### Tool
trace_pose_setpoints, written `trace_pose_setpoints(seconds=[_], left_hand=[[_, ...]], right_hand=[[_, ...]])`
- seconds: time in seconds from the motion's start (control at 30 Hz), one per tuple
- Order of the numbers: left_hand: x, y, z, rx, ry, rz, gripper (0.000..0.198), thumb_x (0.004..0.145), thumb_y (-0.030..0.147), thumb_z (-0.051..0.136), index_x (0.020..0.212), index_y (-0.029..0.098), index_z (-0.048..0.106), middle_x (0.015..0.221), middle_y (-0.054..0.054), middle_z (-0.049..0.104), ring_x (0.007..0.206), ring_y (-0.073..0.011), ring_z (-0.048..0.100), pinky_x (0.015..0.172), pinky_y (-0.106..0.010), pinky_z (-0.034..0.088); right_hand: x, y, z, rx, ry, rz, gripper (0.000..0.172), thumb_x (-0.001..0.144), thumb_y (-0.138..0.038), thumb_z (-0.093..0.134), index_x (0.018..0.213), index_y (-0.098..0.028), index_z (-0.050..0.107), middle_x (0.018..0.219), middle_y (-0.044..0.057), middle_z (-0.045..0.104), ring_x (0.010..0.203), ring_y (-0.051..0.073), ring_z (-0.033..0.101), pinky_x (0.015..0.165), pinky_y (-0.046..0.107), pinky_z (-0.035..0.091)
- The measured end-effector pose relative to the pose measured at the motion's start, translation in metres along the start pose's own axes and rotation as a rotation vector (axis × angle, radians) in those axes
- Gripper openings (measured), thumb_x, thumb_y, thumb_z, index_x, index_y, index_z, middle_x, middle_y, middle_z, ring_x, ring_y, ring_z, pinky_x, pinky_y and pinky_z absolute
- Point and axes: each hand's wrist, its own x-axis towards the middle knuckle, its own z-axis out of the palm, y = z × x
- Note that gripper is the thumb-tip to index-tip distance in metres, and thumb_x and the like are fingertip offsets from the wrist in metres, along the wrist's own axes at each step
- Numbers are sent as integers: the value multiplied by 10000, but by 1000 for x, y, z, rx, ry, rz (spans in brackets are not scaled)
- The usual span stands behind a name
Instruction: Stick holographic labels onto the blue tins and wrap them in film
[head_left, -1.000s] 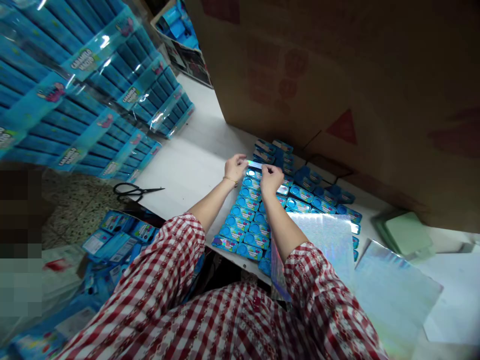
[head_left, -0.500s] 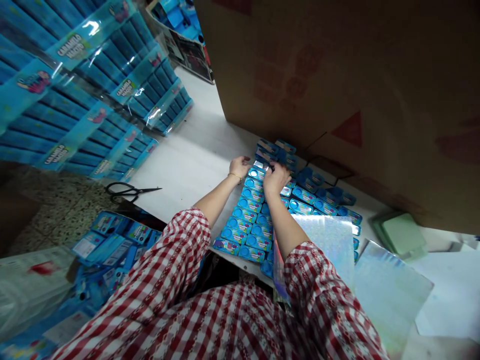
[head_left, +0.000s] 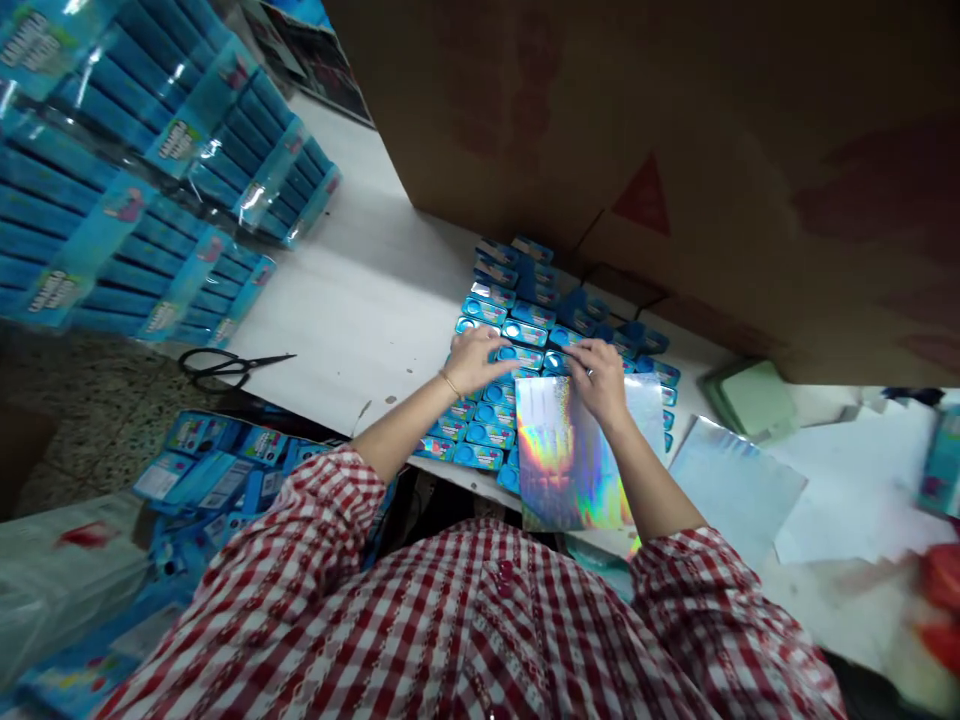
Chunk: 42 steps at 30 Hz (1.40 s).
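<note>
Rows of small blue printed boxes (head_left: 489, 434) lie side by side on the white table. My left hand (head_left: 475, 362) rests over the left rows, palm down, its thumb and fingers apart and touching the boxes. Toward the middle rows, my right hand (head_left: 600, 380) has its fingers bent and pressed together at the edge of a box. Whatever those fingertips hold, if anything, is hidden. Under the right wrist lies a shiny holographic sheet (head_left: 559, 455), covering part of the rows.
A big cardboard carton (head_left: 510, 130) stands behind the boxes. Wrapped blue packs (head_left: 172, 240) are stacked at the left, near black scissors (head_left: 232, 370). Below the table edge sit loose blue boxes (head_left: 202, 480). Another silvery sheet (head_left: 739, 485) and a green pad (head_left: 754, 400) lie right.
Both hands have come away from the far left rows, the left nearer to me, the right further right. The holographic sheet now lies flatter. The view has shifted right.
</note>
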Motion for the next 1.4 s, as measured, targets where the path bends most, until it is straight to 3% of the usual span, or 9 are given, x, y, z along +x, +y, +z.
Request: trace_pose_setpoints(seconds=[0.13,0.27,0.43,0.63,0.77,1.0,1.1,1.23,1.4], left_hand=[[-28,46,32,144,-153,73,373,717,459,670,1009,226,655,1114,-80,546,1070,-287,448,867,-421,343],[-29,56,50,142,-83,-26,176,774,367,632,848,207,642,1093,-71,542,1061,-270,441,853,-415,331],[-33,59,62,111,19,-101,233,834,413,540,819,191,608,1101,-75,544,1038,-265,449,822,-397,331],[-36,60,69,145,49,-107,221,836,406,540,842,192,595,1108,-72,554,1031,-259,460,813,-381,330],[-36,59,69,138,45,-99,213,833,400,547,853,195,600,1103,-70,560,1031,-257,464,810,-375,328],[-37,57,72,129,64,-84,264,864,430,489,871,189,596,1101,-71,567,1025,-247,468,836,-376,312],[-37,57,73,142,75,-77,286,872,443,466,881,187,591,1094,-76,567,1022,-251,467,835,-376,308],[-37,58,72,131,66,-86,293,873,445,457,881,185,590,1090,-84,567,1019,-260,467,837,-383,306],[-37,57,73,37,71,-83,241,842,399,522,907,187,615,1094,-92,577,1048,-272,468,884,-412,313]], right_hand=[[-33,3,2,-95,-107,-74,277,881,-321,497,1089,-242,663,1030,85,619,913,232,488,776,375,349],[-43,7,17,-194,-124,-156,304,911,-319,448,1106,-207,652,1040,96,640,905,225,485,754,362,358],[-60,18,24,-189,-115,-292,304,933,-213,387,1127,-167,616,1125,102,633,994,197,507,816,333,383],[-68,-1,-20,29,18,-180,224,913,-259,442,891,-186,653,972,87,658,902,179,575,781,321,434],[-59,-11,-44,171,33,-104,217,911,-279,450,941,-200,649,950,72,638,913,176,580,808,311,451],[-54,9,15,-252,-150,-156,306,922,-251,417,1153,-182,606,1097,114,619,938,226,509,760,345,372],[-62,13,24,-275,-169,-215,305,921,-185,404,1160,-170,594,1116,112,613,991,216,497,797,338,359],[-69,0,1,-164,-143,-169,213,901,-205,452,954,-170,655,1036,103,638,925,203,531,795,334,383],[-65,-26,-54,384,-75,205,168,823,-275,521,723,-186,622,799,44,618,739,157,557,673,297,433]])
